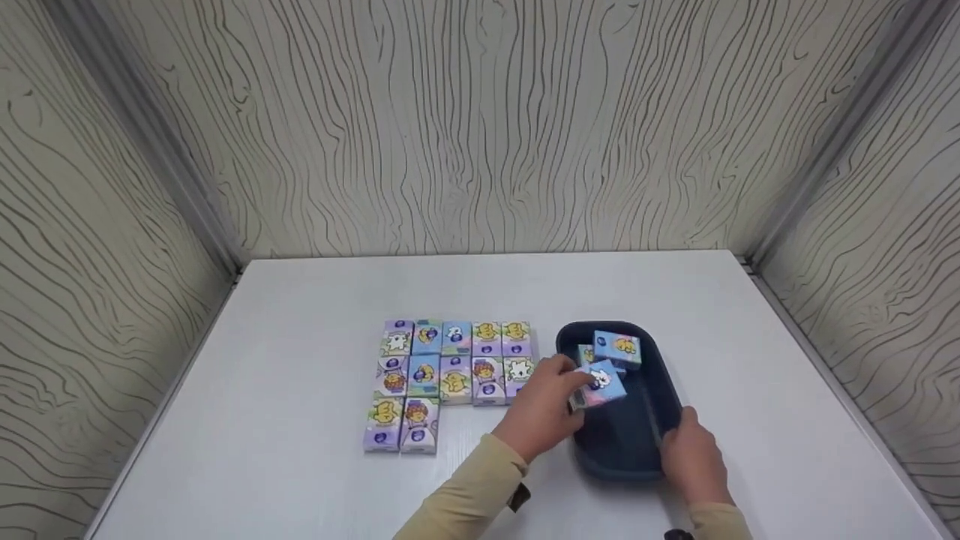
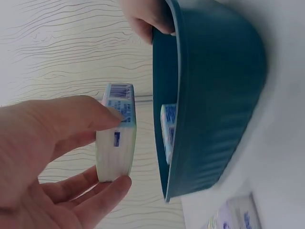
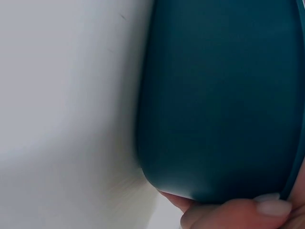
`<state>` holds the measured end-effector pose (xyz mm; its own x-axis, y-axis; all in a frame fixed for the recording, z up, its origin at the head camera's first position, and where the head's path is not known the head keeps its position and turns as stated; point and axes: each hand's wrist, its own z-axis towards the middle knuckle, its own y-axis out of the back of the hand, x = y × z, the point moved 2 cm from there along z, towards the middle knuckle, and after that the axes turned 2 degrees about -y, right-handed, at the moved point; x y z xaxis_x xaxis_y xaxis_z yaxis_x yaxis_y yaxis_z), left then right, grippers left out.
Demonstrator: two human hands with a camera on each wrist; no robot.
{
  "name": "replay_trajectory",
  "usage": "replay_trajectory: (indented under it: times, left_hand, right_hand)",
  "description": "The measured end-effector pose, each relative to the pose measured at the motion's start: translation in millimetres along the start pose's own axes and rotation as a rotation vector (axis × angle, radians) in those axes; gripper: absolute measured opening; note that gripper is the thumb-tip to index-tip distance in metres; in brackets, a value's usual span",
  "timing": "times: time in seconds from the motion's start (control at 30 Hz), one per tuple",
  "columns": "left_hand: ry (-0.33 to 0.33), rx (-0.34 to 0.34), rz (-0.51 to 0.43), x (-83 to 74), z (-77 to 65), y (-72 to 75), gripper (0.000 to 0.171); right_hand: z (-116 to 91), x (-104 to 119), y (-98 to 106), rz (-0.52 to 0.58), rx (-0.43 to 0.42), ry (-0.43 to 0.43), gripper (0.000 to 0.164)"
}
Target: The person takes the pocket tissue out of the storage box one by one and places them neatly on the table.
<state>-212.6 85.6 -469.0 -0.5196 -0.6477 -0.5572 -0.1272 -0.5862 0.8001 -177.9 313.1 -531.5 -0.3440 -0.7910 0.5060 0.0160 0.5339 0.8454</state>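
My left hand pinches a small cartoon-printed tissue pack between thumb and fingers, above the dark teal plastic basin. In the left wrist view, the held pack turns its barcoded narrow side to the camera, apart from the basin wall. Inside the basin a blue and yellow tissue pack lies at the far end, and another pack beside it is partly hidden. My right hand grips the basin's right edge; in the right wrist view its thumb lies at the rim.
Left of the basin, tissue packs lie flat on the white table in a close block: two rows of several packs, and a nearer row of two. Wood-grain-patterned panels enclose the table at the back and both sides.
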Motion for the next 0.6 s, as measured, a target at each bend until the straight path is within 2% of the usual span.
replay_trajectory:
  times: [0.23, 0.37, 0.5, 0.6]
  left_hand:
    - [0.079, -0.046, -0.004, 16.4, -18.3, 20.8, 0.045]
    - [0.142, -0.06, 0.045, 26.6, -31.8, 32.1, 0.048]
    - [0.204, -0.051, 0.102, 36.3, -46.4, 38.8, 0.048]
    - [0.244, -0.004, 0.124, 44.0, -57.1, 37.2, 0.047]
  right_hand:
    - [0, 1, 0, -0.002, 0.002, 0.005, 0.047]
    - [0, 2, 0, -0.001, 0.008, 0.008, 0.047]
    - [0, 1, 0, 0.001, 0.015, -0.001, 0.046]
    - [0, 1, 1, 0.004, 0.02, -0.005, 0.046]
